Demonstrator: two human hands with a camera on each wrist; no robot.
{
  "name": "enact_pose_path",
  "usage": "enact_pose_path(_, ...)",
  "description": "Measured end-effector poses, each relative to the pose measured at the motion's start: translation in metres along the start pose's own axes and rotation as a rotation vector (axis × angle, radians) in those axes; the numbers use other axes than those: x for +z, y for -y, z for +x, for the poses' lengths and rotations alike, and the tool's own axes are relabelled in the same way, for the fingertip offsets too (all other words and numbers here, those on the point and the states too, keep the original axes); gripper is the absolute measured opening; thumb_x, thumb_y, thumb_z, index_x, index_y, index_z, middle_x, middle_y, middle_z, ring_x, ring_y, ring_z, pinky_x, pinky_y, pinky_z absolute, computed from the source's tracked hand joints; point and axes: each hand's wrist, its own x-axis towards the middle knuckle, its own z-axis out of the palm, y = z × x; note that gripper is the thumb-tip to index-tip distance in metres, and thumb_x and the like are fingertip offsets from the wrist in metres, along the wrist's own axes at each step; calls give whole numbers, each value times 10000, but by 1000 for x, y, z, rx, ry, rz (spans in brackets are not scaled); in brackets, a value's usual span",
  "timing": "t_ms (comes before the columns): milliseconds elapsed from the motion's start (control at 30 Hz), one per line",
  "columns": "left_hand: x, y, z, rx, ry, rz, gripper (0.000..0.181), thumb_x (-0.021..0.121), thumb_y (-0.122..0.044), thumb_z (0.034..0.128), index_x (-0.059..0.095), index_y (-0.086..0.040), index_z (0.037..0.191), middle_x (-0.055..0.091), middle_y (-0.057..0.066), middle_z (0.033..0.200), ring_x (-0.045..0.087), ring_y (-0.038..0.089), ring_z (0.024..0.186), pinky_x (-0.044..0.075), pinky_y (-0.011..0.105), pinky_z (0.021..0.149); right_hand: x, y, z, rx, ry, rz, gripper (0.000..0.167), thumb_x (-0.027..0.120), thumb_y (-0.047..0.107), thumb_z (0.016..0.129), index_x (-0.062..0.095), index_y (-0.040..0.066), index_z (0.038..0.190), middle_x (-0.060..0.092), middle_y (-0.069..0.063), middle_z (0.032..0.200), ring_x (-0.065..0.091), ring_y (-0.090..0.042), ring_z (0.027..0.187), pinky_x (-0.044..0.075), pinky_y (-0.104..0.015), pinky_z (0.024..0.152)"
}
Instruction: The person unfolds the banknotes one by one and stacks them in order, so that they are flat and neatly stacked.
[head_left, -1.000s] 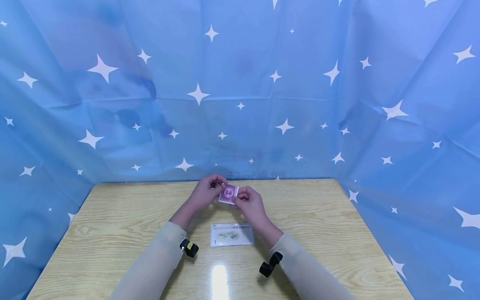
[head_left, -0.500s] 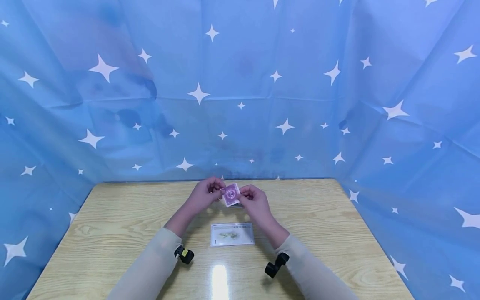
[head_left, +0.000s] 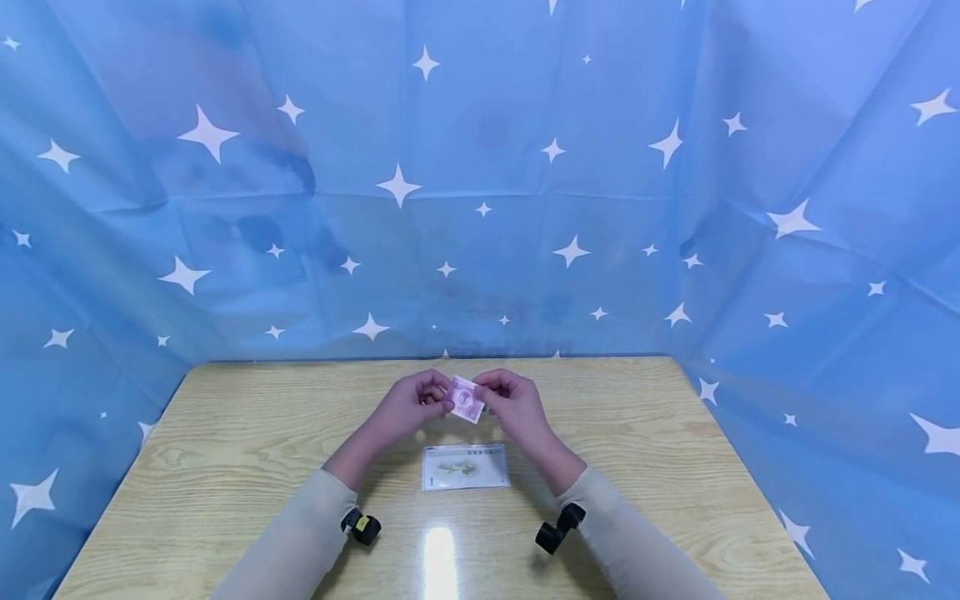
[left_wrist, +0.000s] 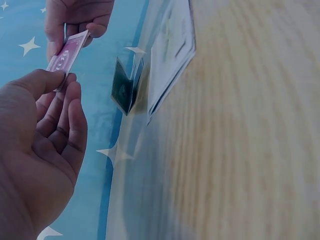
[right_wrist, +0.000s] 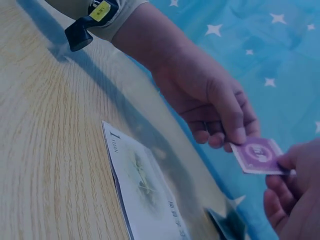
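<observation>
My left hand (head_left: 408, 406) pinches the left edge of a small folded purple paper note (head_left: 466, 399) between thumb and fingers. The thumb and fingers of my right hand (head_left: 517, 408) pinch its other edge. Both hands hold the note tilted above the far half of the table; a pale round emblem faces up on it. Below, a stack of white paper notes (head_left: 465, 467) lies flat, the top one printed with a plant and, in the right wrist view, "1 YUAN". A dark green folded paper (left_wrist: 125, 89) stands like a tent just beyond the stack, mostly hidden in the head view.
The wooden table (head_left: 247, 467) reaches back to a blue cloth (head_left: 480, 275) with white stars. Black wrist cameras (head_left: 362, 527) sit on both sleeves. A bright light reflection falls on the table's near part.
The purple note has turned clockwise and shifted slightly right and nearer, still between both hands. My forearms have spread a little apart. The white stack has stayed put.
</observation>
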Motion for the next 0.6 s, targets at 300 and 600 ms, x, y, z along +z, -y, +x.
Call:
enact_pose_path(300,6,-1,-10,19,19,-21,280,764,-97,1043,710,-112,1318,764,42,1036,709,225,940,623,352,786,-5,1,-4,-30,146,-101,110,771,49,1022,849,73,1096,782,-55,1033,627,-185,840,536,-299,708)
enact_pose_path(600,13,-4,-17,66,-12,-10,230,743,-40,1025,776,-147,1226,754,32,1003,684,224,865,601,304,701,-9,2,-10,-84,254,-151,129,760,76,1045,842,97,1143,786,-43,1116,643,-200,879,538,-265,733)
